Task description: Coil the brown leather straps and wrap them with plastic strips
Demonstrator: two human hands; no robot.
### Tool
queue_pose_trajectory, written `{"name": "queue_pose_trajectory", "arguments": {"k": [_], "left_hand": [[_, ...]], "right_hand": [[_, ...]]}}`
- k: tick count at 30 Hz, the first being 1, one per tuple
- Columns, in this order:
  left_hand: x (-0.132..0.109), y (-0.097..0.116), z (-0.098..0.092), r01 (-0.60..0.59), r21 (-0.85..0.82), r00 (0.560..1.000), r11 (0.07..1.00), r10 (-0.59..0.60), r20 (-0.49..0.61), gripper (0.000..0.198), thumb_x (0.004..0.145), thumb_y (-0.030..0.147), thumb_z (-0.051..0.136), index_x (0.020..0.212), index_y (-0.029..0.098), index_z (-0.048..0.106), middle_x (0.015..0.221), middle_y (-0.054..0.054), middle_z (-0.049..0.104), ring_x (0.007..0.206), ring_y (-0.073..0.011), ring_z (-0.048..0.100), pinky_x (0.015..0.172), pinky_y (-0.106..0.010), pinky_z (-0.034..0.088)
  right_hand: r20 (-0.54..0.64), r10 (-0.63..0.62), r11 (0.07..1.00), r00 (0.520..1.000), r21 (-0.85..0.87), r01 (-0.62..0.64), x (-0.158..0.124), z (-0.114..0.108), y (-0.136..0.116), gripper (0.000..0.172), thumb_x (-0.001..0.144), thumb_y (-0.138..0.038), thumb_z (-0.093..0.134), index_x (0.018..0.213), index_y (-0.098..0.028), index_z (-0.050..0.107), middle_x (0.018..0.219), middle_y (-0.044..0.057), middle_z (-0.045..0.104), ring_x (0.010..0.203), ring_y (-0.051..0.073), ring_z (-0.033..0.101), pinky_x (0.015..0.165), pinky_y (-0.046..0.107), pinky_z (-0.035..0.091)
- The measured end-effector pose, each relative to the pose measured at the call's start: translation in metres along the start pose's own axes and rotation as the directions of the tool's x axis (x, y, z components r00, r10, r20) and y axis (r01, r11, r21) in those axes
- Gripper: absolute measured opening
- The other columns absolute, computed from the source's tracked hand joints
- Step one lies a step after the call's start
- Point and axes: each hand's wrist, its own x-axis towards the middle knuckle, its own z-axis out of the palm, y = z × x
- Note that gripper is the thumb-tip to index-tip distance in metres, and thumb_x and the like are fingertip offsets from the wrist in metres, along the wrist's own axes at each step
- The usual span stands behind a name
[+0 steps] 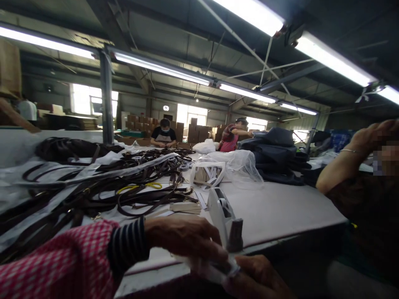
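Note:
At the table's front edge, my left hand (190,236) reaches in from the left in a red-and-white checked sleeve with a striped cuff. Its fingers are closed on blurred, whitish see-through plastic wrapping (207,268). My right hand (257,276), low in the view, pinches the same wrapping from the other side. Whatever the plastic contains is too blurred to make out. Just beyond both hands stands a pale grey tape dispenser (218,205) with a dark front end. Flat beige card strips (185,208) lie to its left.
Dark brown straps with metal clips (93,195) cover the left of the white table (280,207), with a yellow strap (140,187) among them. Behind the dispenser sit clear plastic bags (240,164) and folded dark fabric (271,153). A person's raised arm (339,166) is close on the right; two people work farther back.

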Motion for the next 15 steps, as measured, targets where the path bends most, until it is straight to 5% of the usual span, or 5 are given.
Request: {"name": "queue_pose_trajectory", "arguments": {"k": [5, 10, 15], "left_hand": [[-0.015, -0.029, -0.026, 0.190, -0.345, 0.967, 0.919, -0.114, 0.230, 0.059, 0.094, 0.072, 0.052, 0.075, 0.018, 0.064, 0.060, -0.003, 0.065, 0.047, -0.0152, 0.056, 0.056, -0.027, 0.048], [-0.014, -0.045, -0.013, 0.173, -0.439, 0.976, 0.882, -0.093, 0.198, 0.049, 0.082, 0.065, 0.074, 0.082, 0.017, 0.069, 0.067, -0.002, 0.070, 0.056, -0.0140, 0.063, 0.058, -0.023, 0.051], [-0.002, -0.042, 0.002, 0.143, -0.459, 0.985, 0.877, -0.082, 0.149, 0.049, 0.079, 0.064, 0.075, 0.074, 0.017, 0.065, 0.067, -0.001, 0.068, 0.056, -0.0134, 0.062, 0.055, -0.022, 0.051]], "right_hand": [[-0.107, 0.071, 0.977, 0.992, -0.195, -0.091, -0.016, -0.029, 0.001, 0.050, 0.096, -0.062, 0.059, 0.073, -0.019, 0.049, 0.063, -0.007, 0.031, 0.056, 0.008, 0.025, 0.050, 0.026, 0.018], [-0.080, 0.107, 0.973, 0.991, -0.196, -0.121, -0.013, -0.029, 0.007, 0.047, 0.098, -0.058, 0.059, 0.075, -0.020, 0.047, 0.066, -0.007, 0.031, 0.058, 0.009, 0.025, 0.050, 0.025, 0.019], [-0.007, 0.082, 0.985, 0.997, -0.152, -0.082, -0.002, -0.017, 0.005, 0.041, 0.101, -0.053, 0.056, 0.078, -0.019, 0.050, 0.067, -0.006, 0.032, 0.059, 0.009, 0.025, 0.050, 0.025, 0.018]]}}
